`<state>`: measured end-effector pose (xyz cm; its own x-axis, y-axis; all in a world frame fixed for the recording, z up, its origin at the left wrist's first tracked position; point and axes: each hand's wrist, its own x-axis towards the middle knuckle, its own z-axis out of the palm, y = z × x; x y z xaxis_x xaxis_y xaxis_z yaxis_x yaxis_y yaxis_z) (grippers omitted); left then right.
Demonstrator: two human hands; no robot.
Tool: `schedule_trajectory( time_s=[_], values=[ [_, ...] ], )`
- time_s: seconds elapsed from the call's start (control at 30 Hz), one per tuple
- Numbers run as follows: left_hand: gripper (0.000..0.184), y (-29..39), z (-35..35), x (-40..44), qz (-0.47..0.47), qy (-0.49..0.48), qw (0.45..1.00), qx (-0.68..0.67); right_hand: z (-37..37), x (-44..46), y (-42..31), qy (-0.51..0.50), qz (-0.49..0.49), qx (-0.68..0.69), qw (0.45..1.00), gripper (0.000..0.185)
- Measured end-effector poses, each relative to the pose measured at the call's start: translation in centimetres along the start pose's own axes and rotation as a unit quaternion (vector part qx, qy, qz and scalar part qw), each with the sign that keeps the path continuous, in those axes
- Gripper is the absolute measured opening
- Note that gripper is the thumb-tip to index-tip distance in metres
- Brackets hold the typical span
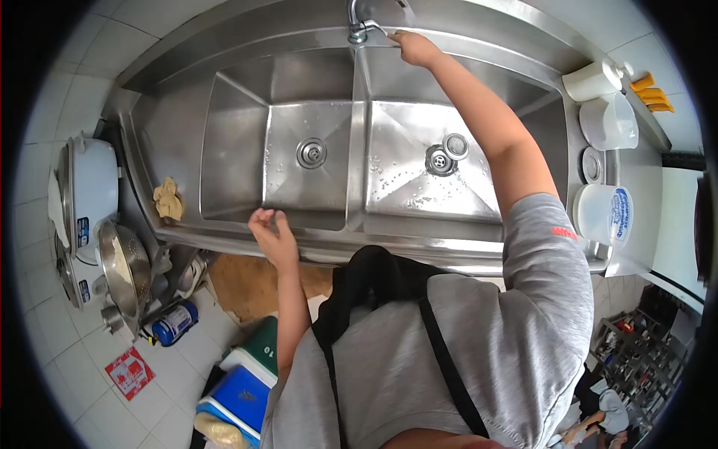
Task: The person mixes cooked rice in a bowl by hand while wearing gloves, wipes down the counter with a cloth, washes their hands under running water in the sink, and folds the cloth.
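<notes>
At the back of the double steel sink (360,150), my right hand (416,49) is closed on the lever of the faucet (357,31). My left hand (275,238) is over the front rim of the left basin, its fingers loosely bent and apart, with nothing in them. Water drops dot both basins. A drain (312,153) sits in the floor of the left basin. Beside the right basin's drain (441,161) lies a round metal strainer (455,147). No stream of water can be made out.
A crumpled tan cloth (168,199) lies on the left ledge. On the right ledge stand a white pump bottle (594,81), a clear plastic container (609,122) and a lidded white tub (604,215). A metal colander (124,266) and coolers (241,389) are at the lower left. Another person (609,411) is at the lower right.
</notes>
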<state>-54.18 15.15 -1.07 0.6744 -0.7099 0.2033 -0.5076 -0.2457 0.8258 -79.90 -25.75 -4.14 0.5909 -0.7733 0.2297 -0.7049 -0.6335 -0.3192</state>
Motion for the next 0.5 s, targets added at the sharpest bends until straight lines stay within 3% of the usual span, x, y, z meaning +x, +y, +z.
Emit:
schedule_trajectory(
  time_s=[0.03, 0.07, 0.1, 0.13, 0.17, 0.2, 0.3, 0.33, 0.5],
  values=[
    [0.027, 0.3, 0.1, 0.2, -0.011, 0.008, 1.000, 0.020, 0.1, -0.8, 0.1, 0.019, -0.015, 0.032, 0.999, 0.042],
    [0.027, 0.6, 0.2, 0.2, -0.025, 0.014, 0.999, 0.039, 0.0, -1.9, 0.4, 0.013, 0.046, 0.083, 0.995, 0.032],
    [0.024, 0.8, 0.3, 0.2, -0.019, 0.018, 0.997, 0.071, 0.1, -2.8, 0.8, -0.052, 0.159, 0.245, 0.955, 0.029],
    [0.023, 1.2, 0.4, 0.1, -0.026, 0.027, 0.997, 0.074, 0.3, -3.6, 1.4, -0.116, 0.266, 0.393, 0.873, 0.026],
    [0.023, 1.3, 0.6, 0.0, -0.033, 0.037, 0.996, 0.078, 0.5, -4.4, 2.0, -0.176, 0.363, 0.521, 0.752, 0.024],
    [0.022, 1.1, 0.6, -0.3, -0.032, 0.040, 0.996, 0.070, 0.0, -4.9, 2.5, -0.244, 0.332, 0.553, 0.724, 0.021],
    [0.020, 0.5, 0.8, 0.2, -0.029, 0.050, 0.997, 0.051, 0.6, -4.8, 4.0, -0.252, 0.301, 0.578, 0.715, 0.019],
    [0.019, 0.4, 0.6, 0.0, -0.040, 0.053, 0.996, 0.054, -0.1, -3.6, 4.4, -0.331, 0.266, 0.539, 0.727, 0.019],
    [0.016, 0.3, 0.8, 0.1, -0.058, 0.056, 0.994, 0.076, -2.9, -1.6, 4.4, -0.370, 0.200, 0.535, 0.732, 0.021]
  ],
)
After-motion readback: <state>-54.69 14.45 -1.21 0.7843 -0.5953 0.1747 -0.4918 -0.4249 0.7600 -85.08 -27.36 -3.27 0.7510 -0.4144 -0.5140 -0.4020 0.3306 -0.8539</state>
